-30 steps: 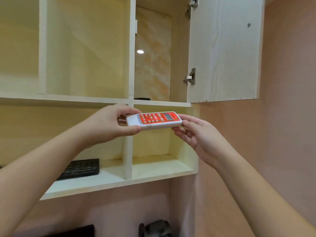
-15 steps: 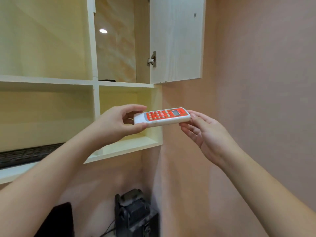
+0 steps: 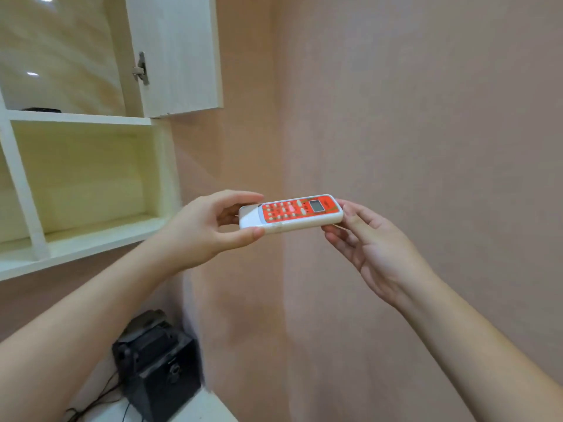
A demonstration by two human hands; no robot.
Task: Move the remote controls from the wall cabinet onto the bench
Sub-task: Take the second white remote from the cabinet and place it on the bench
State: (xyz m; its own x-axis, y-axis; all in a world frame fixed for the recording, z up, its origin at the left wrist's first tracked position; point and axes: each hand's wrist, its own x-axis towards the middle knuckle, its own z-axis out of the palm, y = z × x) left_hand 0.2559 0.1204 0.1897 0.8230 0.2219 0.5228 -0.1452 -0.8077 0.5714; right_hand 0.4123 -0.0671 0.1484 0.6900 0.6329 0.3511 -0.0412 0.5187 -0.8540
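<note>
The view has swung right since a moment ago: the wall cabinet [image 3: 91, 178] has slid off to the left, the plain pink wall [image 3: 411, 132] fills most of the scene, and the keyboard on the lower shelf is gone from sight. The cabinet door [image 3: 176, 53] hangs open up top, and something dark (too little shows to name it) sits on the upper shelf. Below, a black box-like device [image 3: 158, 367] with trailing cables rests on a white surface [image 3: 207, 406] in the corner.

The left hand [image 3: 198, 229] pinches the remote control [image 3: 291, 212] at its plain white end, thumb below and fingers above. The right hand [image 3: 377, 251] is loosely spread, fingertips touching the far end. The remote is in mid-air in front of the wall, clear of the cabinet, long axis running left to right, orange button face up, screen end toward the right hand.
</note>
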